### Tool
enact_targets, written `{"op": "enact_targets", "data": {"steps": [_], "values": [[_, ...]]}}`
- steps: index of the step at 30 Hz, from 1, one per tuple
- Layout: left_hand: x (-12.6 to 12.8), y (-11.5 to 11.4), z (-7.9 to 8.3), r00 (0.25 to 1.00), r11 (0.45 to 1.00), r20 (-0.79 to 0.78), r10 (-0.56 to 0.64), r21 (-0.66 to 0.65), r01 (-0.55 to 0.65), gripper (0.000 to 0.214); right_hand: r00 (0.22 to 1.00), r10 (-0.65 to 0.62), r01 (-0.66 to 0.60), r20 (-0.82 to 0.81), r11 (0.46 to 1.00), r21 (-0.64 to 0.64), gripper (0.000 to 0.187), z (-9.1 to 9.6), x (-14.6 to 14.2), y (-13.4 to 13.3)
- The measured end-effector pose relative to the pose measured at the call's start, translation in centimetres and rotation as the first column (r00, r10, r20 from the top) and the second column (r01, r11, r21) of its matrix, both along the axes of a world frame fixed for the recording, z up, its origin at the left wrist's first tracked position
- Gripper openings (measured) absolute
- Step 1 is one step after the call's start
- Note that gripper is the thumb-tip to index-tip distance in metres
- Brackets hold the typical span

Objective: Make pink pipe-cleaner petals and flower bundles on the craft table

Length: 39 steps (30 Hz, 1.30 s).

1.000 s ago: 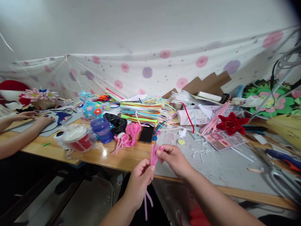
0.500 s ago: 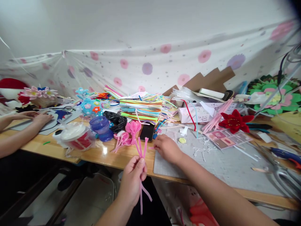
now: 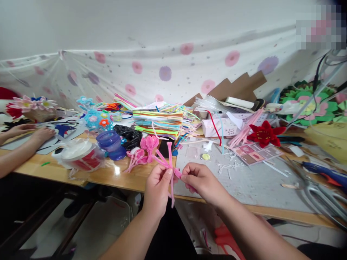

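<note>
In front of the table's edge, my left hand (image 3: 158, 189) pinches a small bunch of pink pipe cleaners (image 3: 169, 153) between thumb and fingers. Its strands cross, with ends poking up and one hanging down. Close beside it, my right hand (image 3: 202, 181) has its fingers closed on another pink pipe cleaner piece (image 3: 177, 173), which meets the bunch; its far part is partly hidden by the fingers. Just beyond my hands lie a looped pink pipe cleaner flower (image 3: 150, 145) and a second pink bundle (image 3: 135, 159), beside a dark phone (image 3: 163, 151).
A grey cutting mat (image 3: 200, 191) bears white scraps and large scissors (image 3: 311, 187). Stacked colourful pipe cleaners (image 3: 157, 119) stand behind. A blue-purple container (image 3: 110, 144) and a wrapped white tub (image 3: 81, 155) are to the left. A co-worker's hands (image 3: 43, 133) rest at far left.
My right hand has come from the mat toward me, bringing a pink piece against the bunch in my left hand. The bunch has turned, and the view has shifted slightly.
</note>
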State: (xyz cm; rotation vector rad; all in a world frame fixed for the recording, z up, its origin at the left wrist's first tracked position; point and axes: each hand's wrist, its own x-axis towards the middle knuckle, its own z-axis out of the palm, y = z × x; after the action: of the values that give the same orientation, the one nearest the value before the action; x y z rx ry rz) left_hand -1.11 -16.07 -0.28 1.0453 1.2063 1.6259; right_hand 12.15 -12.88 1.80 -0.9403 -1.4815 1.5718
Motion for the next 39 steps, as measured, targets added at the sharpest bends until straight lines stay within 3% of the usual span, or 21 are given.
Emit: {"op": "enact_targets", "data": {"steps": [7, 18, 23, 28, 34, 39], "values": [[1.0, 0.3, -0.6, 0.993, 0.994, 0.076, 0.085, 0.058, -0.09, 0.023, 0.994, -0.032, 0.026, -0.102, 0.998, -0.056, 0.018, -0.4, 0.0, -0.4], [1.3, 0.6, -1.0, 0.985, 0.979, 0.025, 0.17, 0.108, -0.172, 0.019, 0.935, -0.178, 0.118, -0.306, 0.972, -0.205, 0.02, -0.7, -0.8, -1.0], [0.9, 0.6, -1.0, 0.98, 0.976, 0.025, 0.196, 0.09, -0.198, 0.018, 0.947, -0.117, 0.039, -0.3, 0.967, -0.253, 0.022, -0.5, -1.0, -1.4], [1.0, 0.5, -1.2, 0.979, 0.973, 0.011, 0.205, 0.105, -0.205, 0.019, 0.944, -0.149, 0.062, -0.296, 0.956, -0.286, 0.021, -0.7, -1.3, -1.5], [0.9, 0.0, -0.9, 0.954, 0.965, -0.206, 0.219, 0.19, -0.18, 0.013, 0.909, -0.257, 0.156, -0.328, 0.94, -0.303, 0.023, -1.0, -1.7, -1.6], [1.0, -0.5, -0.4, 0.856, 0.927, -0.447, 0.261, 0.364, -0.092, 0.007, 0.831, -0.359, 0.275, -0.424, 0.929, -0.247, 0.022, -2.0, -2.4, -1.9]]}}
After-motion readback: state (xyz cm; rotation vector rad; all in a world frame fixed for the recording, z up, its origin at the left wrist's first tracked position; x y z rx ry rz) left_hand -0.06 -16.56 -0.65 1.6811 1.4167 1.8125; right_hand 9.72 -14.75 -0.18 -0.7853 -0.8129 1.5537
